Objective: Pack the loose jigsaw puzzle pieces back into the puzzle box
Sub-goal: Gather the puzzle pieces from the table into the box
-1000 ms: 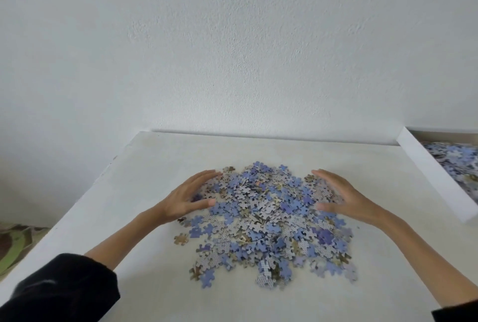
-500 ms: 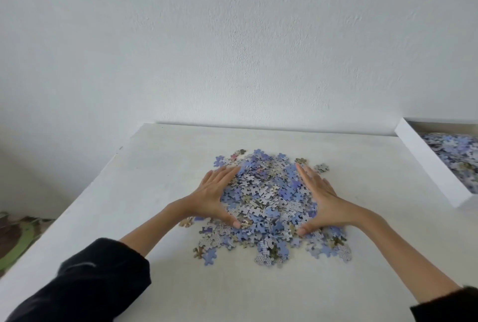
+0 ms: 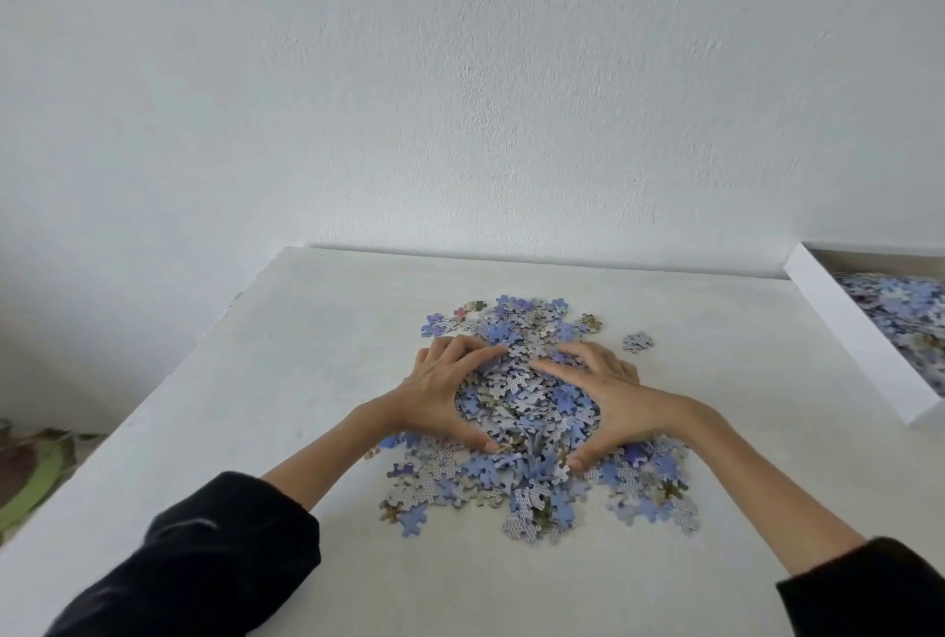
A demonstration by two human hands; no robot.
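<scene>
head | left hand (image 3: 440,396) and right hand (image 3: 608,396) curl round a mound of puzzle pieces (image 3: 526,406), thumbs nearly meeting | best to squeeze low against the table (image 3: 307,355) before lifting; loose pieces ring the hands | puzzle box (image 3: 859,345) sits at right edge, partly filled

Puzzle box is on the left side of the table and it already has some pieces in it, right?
Not quite. The head view shows the puzzle box at the right side of the table, not the left. It does already have some puzzle pieces in it.
</scene>
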